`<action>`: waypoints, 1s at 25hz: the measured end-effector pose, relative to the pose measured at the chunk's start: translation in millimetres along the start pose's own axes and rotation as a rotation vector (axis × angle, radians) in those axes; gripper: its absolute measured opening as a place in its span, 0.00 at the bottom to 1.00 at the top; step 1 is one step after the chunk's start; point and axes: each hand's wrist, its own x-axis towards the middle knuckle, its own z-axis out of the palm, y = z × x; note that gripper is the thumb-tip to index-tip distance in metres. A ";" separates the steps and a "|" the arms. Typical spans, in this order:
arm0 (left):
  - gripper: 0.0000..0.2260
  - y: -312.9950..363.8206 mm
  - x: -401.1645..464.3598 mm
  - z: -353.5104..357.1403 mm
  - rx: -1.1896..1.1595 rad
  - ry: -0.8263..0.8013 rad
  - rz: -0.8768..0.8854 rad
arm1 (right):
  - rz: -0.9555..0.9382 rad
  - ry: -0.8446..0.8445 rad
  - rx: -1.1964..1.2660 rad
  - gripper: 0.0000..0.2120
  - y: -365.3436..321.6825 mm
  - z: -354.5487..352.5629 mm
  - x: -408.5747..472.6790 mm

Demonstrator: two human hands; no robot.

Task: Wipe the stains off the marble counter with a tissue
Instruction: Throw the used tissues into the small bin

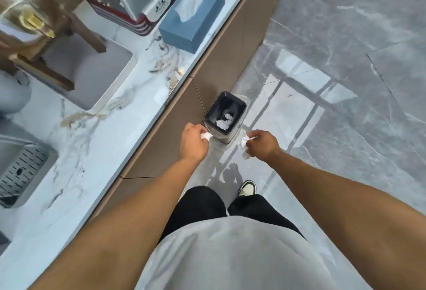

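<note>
The white marble counter (129, 114) runs along the left, with brownish stains (166, 63) near its front edge. A blue tissue box (192, 24) stands on it, one tissue sticking out. On the floor below stands a small black bin (239, 105) with crumpled tissues (224, 121) inside. My left hand (192, 143) is closed around a crumpled white tissue (206, 136) just left of the bin. A second crumpled tissue (245, 144) is pinched in my right hand (261, 143) at the bin's near right corner.
A white tray (124, 68) with a wooden stand and a drink dispenser sits on the counter, a red striped machine (136, 20) behind it. A metal drip grate (20, 174) lies at the left. My shoe (246, 188) is on the glossy grey floor.
</note>
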 end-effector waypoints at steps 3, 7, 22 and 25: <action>0.09 8.0 40.0 3.7 -0.052 0.013 -0.079 | 0.029 -0.027 -0.022 0.05 -21.8 -2.2 40.6; 0.07 8.0 96.5 21.8 -0.096 -0.046 -0.141 | -0.021 -0.052 -0.144 0.06 -49.9 1.3 92.8; 0.10 -17.4 243.4 146.1 -0.220 -0.028 -0.504 | 0.251 -0.214 0.093 0.08 -29.9 36.0 320.4; 0.10 -18.1 254.5 179.7 -0.254 0.034 -0.598 | 0.296 -0.301 0.079 0.08 -11.1 47.2 348.4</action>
